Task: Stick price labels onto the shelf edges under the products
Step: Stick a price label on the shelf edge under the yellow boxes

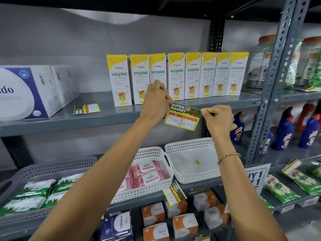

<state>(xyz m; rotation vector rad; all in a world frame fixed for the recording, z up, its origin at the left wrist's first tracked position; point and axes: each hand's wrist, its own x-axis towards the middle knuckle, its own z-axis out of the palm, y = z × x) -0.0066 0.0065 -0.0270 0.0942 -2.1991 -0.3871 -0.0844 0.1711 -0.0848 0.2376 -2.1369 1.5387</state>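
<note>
Both hands are on one price label [183, 117] here: left hand [155, 100] pinches its top left corner, right hand [219, 119] pinches the top right. It sits against the shelf edge [69, 125] right under the row of Vizyme boxes [177, 77], a bit tilted.

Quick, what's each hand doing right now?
Left hand: pinches the top left corner of the green and yellow paper price label.
Right hand: pinches the label's top right corner.
</note>
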